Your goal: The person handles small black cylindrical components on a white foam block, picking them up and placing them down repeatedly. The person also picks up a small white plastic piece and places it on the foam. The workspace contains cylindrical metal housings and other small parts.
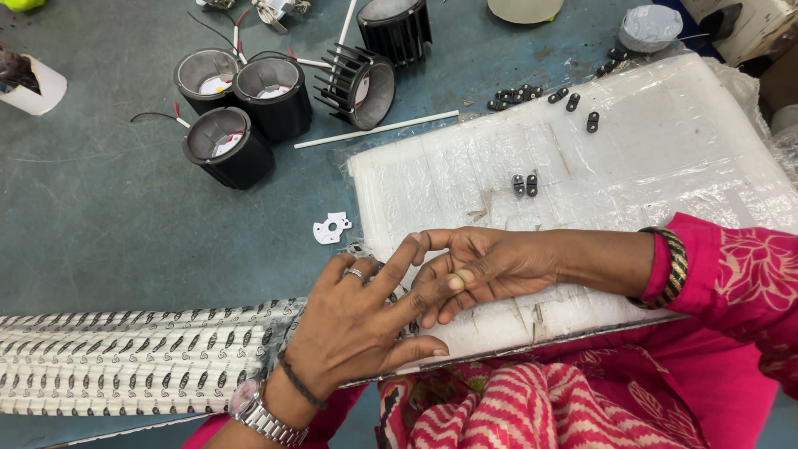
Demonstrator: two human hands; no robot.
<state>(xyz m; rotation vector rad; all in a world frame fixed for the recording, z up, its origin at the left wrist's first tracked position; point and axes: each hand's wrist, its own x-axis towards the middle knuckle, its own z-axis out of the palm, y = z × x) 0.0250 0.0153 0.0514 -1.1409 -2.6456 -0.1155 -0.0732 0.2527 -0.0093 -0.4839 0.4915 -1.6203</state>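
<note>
Head view, looking down at a blue-green work table point(100, 216). Both hands meet at the near edge of a white foam slab point(665, 158) wrapped in clear film. Left hand point(357, 320), with a ring, a dark wrist thread and a metal wristwatch point(258, 416), lies palm-down with fingers spread and loose, grasping nothing visible; its fingertips overlap those of the right hand point(474, 270). Right hand, entering from the right with a striped bangle point(675, 268) and pink sleeve, lies flat with fingers half-curled; whether a small part is pinched between the two hands cannot be told, since the fingers cover that spot.

On the slab: a pair of small black clips point(524, 185) just beyond the right hand, and a scattered row of similar clips point(540, 96) near the far edge. Off the slab, just left of its corner, lies a small white flat bracket point(332, 227). Further back stand three black cylindrical lamp housings point(241, 108) with red and white leads, two finned black heat sinks point(374, 62), and a thin white rod point(374, 130). A patterned strip of printed material point(125, 362) runs along the near left edge, under the left wrist.

Open table lies left of the slab, between housings and strip.
</note>
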